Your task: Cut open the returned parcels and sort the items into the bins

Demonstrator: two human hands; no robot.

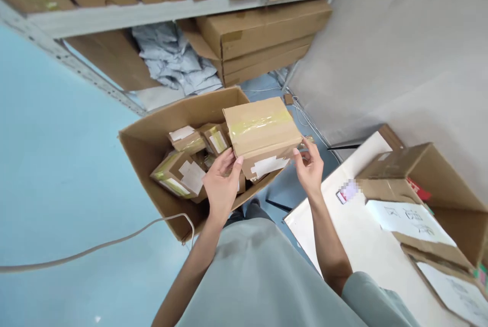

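A closed cardboard box (263,126), with shiny yellowish tape across its top and a torn white label on its near side, is between my hands. My left hand (223,177) grips its near left corner, thumb against the edge. At the near right corner, my right hand (309,164) pinches the box between thumb and fingers. The box is tilted over the right side of a large open carton (141,161); whether it rests on the rim I cannot tell. Inside the carton lie several smaller taped boxes (179,174) with white labels, partly hidden by my left hand.
Ahead stands a metal shelf (183,9) with cardboard boxes and crumpled grey bags (175,57). On my right, a white table (343,230) bears a phone-like object (345,194) and open cartons (423,164). A pale cable (114,241) crosses to the carton's near edge.
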